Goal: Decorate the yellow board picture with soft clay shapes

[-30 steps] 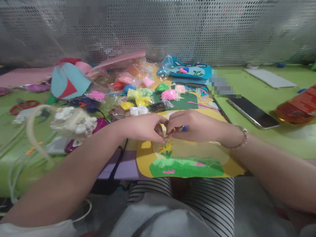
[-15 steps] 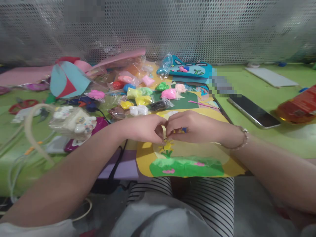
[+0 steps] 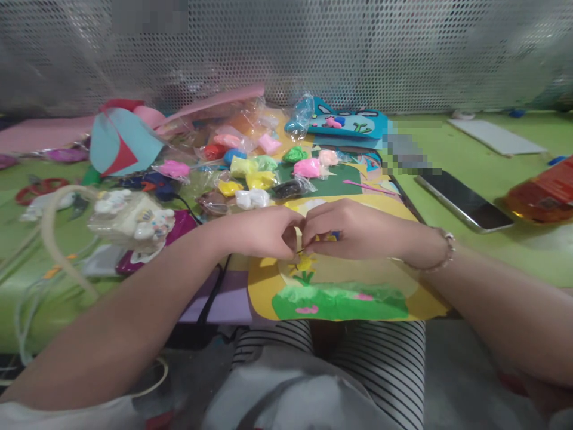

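A yellow paper card (image 3: 264,292) lies at the table's front edge, with a green strip (image 3: 340,303) of grass and pink spots along its bottom. Just above the grass is a yellow sun-like flower (image 3: 304,263) with green leaves. Over the flower, my left hand (image 3: 268,230) and my right hand (image 3: 347,230) meet with fingertips pinched close together. Between them shows a thin dark strand (image 3: 299,255), its kind too small to make out. Part of the card's upper picture is hidden under my hands.
Several small bags of coloured modelling clay (image 3: 261,180) lie beyond my hands. A phone (image 3: 465,202) and a red-labelled bottle (image 3: 544,192) are on the right. At left are a decorated case (image 3: 134,221), red-handled scissors (image 3: 42,190) and cables. A perforated metal panel (image 3: 286,54) stands behind.
The view has shifted very slightly. Both hands keep their pinch over the flower, with only tiny finger movement.
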Demonstrator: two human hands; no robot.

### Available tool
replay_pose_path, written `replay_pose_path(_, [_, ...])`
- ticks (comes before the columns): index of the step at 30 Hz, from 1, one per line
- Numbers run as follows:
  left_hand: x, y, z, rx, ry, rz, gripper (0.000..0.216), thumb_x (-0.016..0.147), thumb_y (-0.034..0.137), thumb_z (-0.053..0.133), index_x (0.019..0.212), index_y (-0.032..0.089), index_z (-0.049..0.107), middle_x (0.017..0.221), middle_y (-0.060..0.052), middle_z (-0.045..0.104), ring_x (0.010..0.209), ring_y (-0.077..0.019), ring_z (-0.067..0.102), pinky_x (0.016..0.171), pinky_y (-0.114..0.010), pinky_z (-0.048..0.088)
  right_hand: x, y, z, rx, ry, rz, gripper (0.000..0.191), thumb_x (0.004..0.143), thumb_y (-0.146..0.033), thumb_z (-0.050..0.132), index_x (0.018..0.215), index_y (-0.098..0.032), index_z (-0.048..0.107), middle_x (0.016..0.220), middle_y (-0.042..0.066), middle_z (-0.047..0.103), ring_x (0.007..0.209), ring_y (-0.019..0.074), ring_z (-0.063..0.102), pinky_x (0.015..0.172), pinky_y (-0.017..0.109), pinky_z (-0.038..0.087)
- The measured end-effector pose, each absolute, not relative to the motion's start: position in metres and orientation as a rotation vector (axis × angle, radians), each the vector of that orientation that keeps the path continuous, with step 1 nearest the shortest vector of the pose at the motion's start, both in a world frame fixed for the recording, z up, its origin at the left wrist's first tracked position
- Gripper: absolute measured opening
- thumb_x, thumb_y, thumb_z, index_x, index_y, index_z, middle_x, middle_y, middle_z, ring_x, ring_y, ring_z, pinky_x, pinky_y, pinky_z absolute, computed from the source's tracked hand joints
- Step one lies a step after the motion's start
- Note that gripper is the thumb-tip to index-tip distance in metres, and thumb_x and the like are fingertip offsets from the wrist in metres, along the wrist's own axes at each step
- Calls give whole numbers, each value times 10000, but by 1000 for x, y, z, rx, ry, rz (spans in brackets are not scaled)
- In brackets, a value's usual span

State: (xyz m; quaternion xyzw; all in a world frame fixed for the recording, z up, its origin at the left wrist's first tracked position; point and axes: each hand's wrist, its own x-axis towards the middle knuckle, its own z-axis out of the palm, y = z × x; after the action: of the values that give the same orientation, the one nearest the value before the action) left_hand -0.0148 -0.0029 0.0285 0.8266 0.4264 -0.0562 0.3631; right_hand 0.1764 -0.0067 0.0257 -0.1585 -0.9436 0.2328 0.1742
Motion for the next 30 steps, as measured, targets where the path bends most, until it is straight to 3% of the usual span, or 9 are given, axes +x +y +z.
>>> replay_pose_path(30, [-21, 0, 31, 2211, 1068, -226, 325, 614, 176, 557, 934, 200, 607, 803, 17, 667, 690, -127, 582, 578, -218, 362, 176, -7, 30, -464, -2764, 637, 153, 832, -121, 551, 868, -173, 689, 820, 37, 679, 745, 128, 584, 660, 238, 422])
